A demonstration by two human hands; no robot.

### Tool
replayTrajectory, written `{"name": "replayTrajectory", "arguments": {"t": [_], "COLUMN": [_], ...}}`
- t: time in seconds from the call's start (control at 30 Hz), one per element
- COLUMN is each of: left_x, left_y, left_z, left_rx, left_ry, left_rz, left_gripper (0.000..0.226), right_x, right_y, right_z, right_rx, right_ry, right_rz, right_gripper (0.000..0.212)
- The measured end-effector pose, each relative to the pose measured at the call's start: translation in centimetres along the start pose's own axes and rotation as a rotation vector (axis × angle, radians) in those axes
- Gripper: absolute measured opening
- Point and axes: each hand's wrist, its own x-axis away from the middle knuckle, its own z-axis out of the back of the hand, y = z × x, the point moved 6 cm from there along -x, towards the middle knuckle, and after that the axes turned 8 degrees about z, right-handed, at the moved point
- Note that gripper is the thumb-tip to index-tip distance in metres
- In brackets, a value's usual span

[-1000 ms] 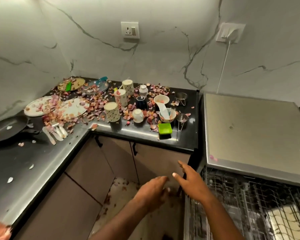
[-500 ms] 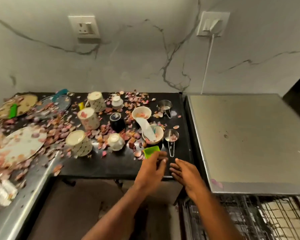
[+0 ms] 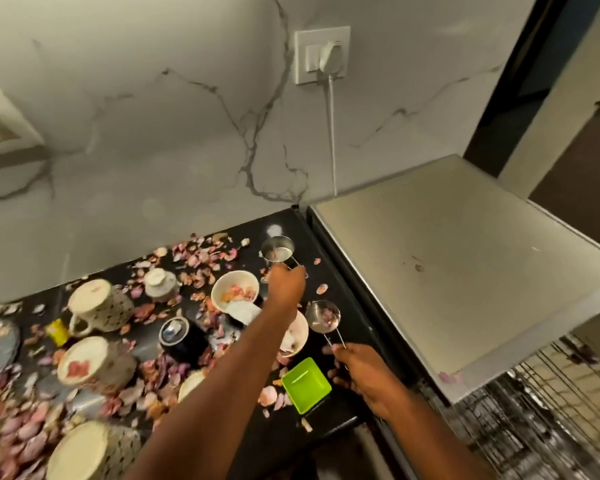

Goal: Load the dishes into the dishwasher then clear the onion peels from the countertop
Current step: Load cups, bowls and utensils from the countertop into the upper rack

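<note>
A black countertop (image 3: 329,415) runs under a white marble-veined wall, strewn with pink onion peels (image 3: 201,252), and butts against the steel-topped dishwasher (image 3: 465,271) on my right, whose wire rack (image 3: 548,410) shows below. My left hand (image 3: 286,284) reaches to the back of the counter and pinches the handle of the far steel measuring cup (image 3: 277,249), which holds a few bits of peel. My right hand (image 3: 364,372) curls round the wire handle of the near steel measuring cup (image 3: 323,317), also with peel scraps inside. Between them a cream bowl (image 3: 234,291) carries peels, and a second bowl (image 3: 297,336) sits partly under my left forearm; its contents are hard to make out. A green square container (image 3: 305,384) lies just beside my right hand, nothing visible inside it. Further left stand three speckled mugs (image 3: 97,306), one with peel in it, a small black cup (image 3: 181,337) and a small white lidded pot (image 3: 160,282).
</note>
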Motion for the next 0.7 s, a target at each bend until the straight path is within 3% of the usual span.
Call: {"name": "replayTrajectory", "arguments": {"t": [0.1,0.23,0.4,0.5,0.57,0.63,0.7], "left_x": [-2.8,-4.2,-3.8,-1.8,-0.6,0.8,2.1], "left_y": [-1.0,-1.6,0.2,1.2,1.4,1.2,0.5], "left_z": [-1.3,-2.7,-2.7,-1.2,0.0,1.6,3.3], "left_rx": [0.156,0.420,0.747,0.998,1.228,1.388,1.414], "left_ry": [-0.066,-0.116,-0.160,-0.297,-0.466,-0.631,-0.732], "left_rz": [0.168,0.361,0.422,0.416,0.399,0.339,0.258], "left_gripper": [0.038,0.013,0.036,0.039,0.029,0.022,0.023], "right_x": [-0.5,-0.8,-0.4,0.8,1.8,2.1,2.3], "right_y": [-0.5,-2.0,-4.2,-7.0,-8.8,-9.1,-8.8], "right_z": [0.7,1.8,2.1,1.7,0.6,-0.4,-1.0], "right_rx": [0.045,0.113,0.271,0.658,1.093,1.402,1.503], "right_ry": [0.042,0.081,0.073,0.096,0.127,0.140,0.118], "right_rz": [0.023,0.085,0.222,0.561,0.883,1.124,1.223], "right_gripper": [0.028,0.028,0.029,0.025,0.026,0.042,0.054]}}
